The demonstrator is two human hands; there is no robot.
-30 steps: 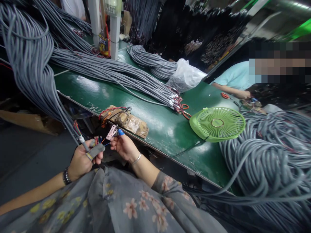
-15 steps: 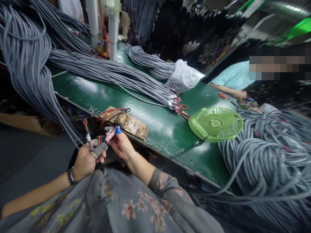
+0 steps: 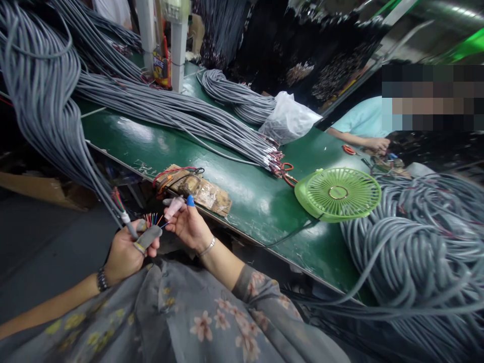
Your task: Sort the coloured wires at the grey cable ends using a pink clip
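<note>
My left hand (image 3: 126, 252), with grey finger covers on its thumb and a finger, is closed around a grey cable (image 3: 132, 230). Its thin coloured wires (image 3: 152, 219) stand fanned out between the covered fingertips, while another wire bunch (image 3: 117, 198) sticks up from the cable's white-wrapped end. Just to the right, my right hand (image 3: 192, 229) wears a blue cover on the thumb. It grips a pale pink clip (image 3: 174, 207), blurred now, close to the wire tips. An orange and a blue wire point toward the right fingers; whether they touch is unclear.
On the green table (image 3: 242, 194) lie a worn wooden block (image 3: 207, 194), a long bundle of grey cables (image 3: 181, 113) and a plastic bag (image 3: 289, 118). A green fan (image 3: 338, 192) stands beside coiled cables (image 3: 408, 252). Across the table sits another person (image 3: 361, 118).
My left hand has shifted slightly left and down, tilting the cable end leftward. The right hand has turned its palm more upward and the clip has swung with it, still held.
</note>
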